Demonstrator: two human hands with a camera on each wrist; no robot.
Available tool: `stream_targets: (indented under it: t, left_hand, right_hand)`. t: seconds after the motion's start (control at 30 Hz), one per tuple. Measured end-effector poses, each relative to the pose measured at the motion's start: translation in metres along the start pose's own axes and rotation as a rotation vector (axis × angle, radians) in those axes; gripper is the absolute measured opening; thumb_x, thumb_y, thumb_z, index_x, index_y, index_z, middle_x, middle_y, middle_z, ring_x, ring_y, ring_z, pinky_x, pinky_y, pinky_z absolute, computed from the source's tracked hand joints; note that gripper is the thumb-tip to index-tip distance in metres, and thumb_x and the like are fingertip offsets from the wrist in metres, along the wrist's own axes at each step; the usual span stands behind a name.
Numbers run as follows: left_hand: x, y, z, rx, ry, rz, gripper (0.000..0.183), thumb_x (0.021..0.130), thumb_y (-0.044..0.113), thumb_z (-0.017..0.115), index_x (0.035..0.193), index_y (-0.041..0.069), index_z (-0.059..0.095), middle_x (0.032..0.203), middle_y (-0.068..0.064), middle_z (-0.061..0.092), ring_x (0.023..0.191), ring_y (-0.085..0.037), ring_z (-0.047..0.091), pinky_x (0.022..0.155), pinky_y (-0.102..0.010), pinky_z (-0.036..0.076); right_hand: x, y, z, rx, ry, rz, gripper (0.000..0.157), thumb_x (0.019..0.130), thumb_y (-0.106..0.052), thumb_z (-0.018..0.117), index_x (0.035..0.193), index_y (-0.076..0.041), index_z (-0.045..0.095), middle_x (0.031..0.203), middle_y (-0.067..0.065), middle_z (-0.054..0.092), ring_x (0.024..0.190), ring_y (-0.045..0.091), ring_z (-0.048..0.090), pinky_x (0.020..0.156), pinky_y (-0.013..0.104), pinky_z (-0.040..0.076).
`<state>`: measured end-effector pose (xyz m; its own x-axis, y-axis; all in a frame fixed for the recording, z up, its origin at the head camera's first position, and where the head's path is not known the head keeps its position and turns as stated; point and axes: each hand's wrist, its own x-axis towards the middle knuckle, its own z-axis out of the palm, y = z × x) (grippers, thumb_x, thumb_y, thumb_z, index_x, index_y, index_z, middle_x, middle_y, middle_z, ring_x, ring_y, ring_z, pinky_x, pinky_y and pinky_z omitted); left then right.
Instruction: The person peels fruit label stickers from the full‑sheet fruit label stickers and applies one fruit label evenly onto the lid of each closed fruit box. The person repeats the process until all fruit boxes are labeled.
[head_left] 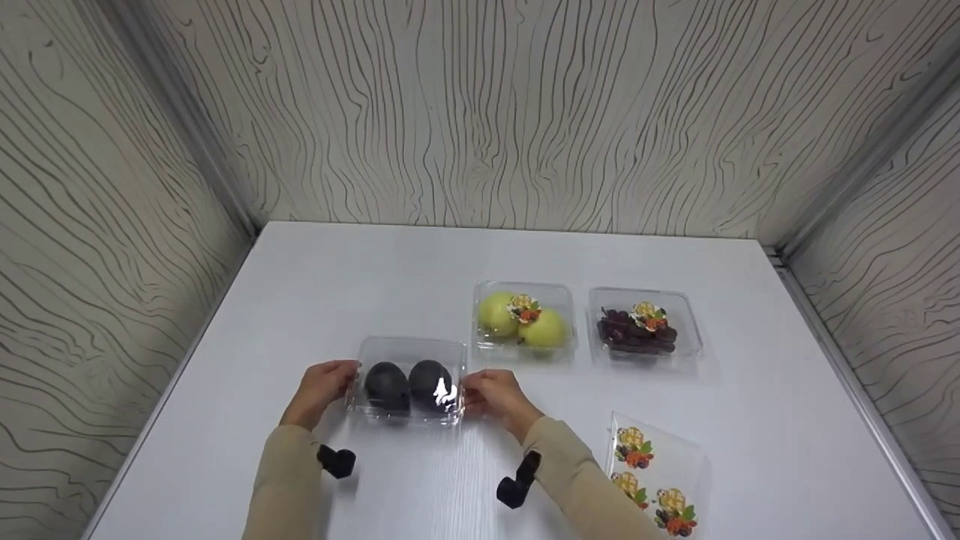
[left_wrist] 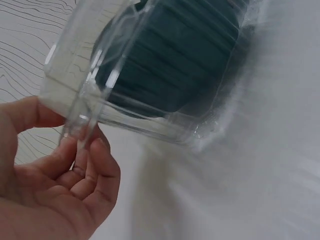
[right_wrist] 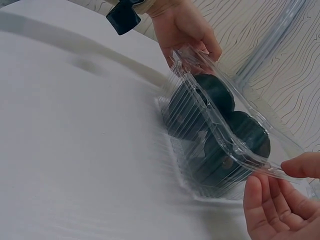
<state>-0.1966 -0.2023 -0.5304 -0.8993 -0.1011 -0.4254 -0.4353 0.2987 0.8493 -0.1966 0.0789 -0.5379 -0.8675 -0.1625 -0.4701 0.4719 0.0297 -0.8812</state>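
Note:
A clear plastic clamshell container [head_left: 409, 345] with its lid down holds two dark, rounded fruits [head_left: 387, 388] that look like avocados. My left hand [head_left: 321, 390] pinches the left end of its rim between thumb and fingers, as the left wrist view shows with the hand [left_wrist: 65, 170] close up. On the opposite end, my right hand [head_left: 499, 397] grips the rim, thumb on top and fingers beneath in the right wrist view. The container's base is at or just above the white table; I cannot tell whether it touches. No sticker shows on this lid.
Behind and to the right stand a clear container [head_left: 491, 352] of yellow-green apples and another [head_left: 686, 345] of dark grapes, each with a waffle-and-berry sticker on its lid. A sheet [head_left: 675, 457] bearing three such stickers lies at front right. Patterned walls [head_left: 480, 112] enclose the table [head_left: 360, 262].

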Motion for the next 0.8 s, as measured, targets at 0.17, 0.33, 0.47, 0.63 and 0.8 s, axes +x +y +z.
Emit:
stream_targets:
  t: [0.17,0.33,0.47,0.63,0.8]
  left_hand:
    - [-0.001,-0.004,0.001,0.012,-0.03,0.024,0.046,0.095,0.026,0.05,0.127,-0.006,0.057,0.125,-0.018,0.062,0.111,-0.021,0.06,0.102,-0.039,0.049]
    - [-0.002,-0.007,0.004,0.026,-0.053,0.035,0.044,0.094,0.026,0.052,0.123,-0.007,0.059,0.117,-0.015,0.064,0.103,-0.017,0.061,0.097,-0.035,0.053]
    - [-0.003,-0.007,0.008,0.032,-0.085,0.051,0.044,0.093,0.025,0.052,0.121,-0.009,0.058,0.116,-0.017,0.064,0.102,-0.018,0.062,0.094,-0.036,0.054]
    - [-0.005,-0.005,0.013,0.022,-0.108,0.048,0.042,0.091,0.022,0.053,0.119,-0.009,0.06,0.113,-0.016,0.066,0.1,-0.018,0.063,0.092,-0.035,0.055]
    - [-0.006,-0.004,0.019,0.033,-0.123,0.03,0.041,0.09,0.022,0.054,0.117,-0.007,0.062,0.106,-0.012,0.067,0.094,-0.015,0.063,0.091,-0.033,0.055]
  right_hand:
    - [-0.017,-0.01,-0.001,0.002,-0.003,0.015,0.02,0.088,-0.007,0.057,0.099,0.009,0.063,0.066,-0.003,0.06,0.059,0.006,0.059,0.065,0.024,0.057]
    - [-0.035,-0.022,-0.004,0.006,-0.012,0.017,0.022,0.088,-0.007,0.056,0.1,0.011,0.062,0.064,-0.004,0.059,0.058,0.005,0.058,0.062,0.02,0.055]
    - [-0.024,-0.007,-0.012,0.007,-0.01,0.021,0.019,0.088,-0.009,0.057,0.096,0.007,0.064,0.064,-0.004,0.059,0.057,0.005,0.057,0.059,0.019,0.054]
    - [-0.015,0.007,-0.023,-0.019,0.011,0.02,0.015,0.087,-0.012,0.06,0.091,0.002,0.065,0.066,-0.004,0.06,0.059,0.006,0.059,0.06,0.021,0.055]
    - [-0.017,0.011,-0.032,-0.027,0.026,0.017,0.013,0.087,-0.013,0.06,0.089,-0.001,0.066,0.067,-0.004,0.06,0.06,0.006,0.059,0.06,0.02,0.054]
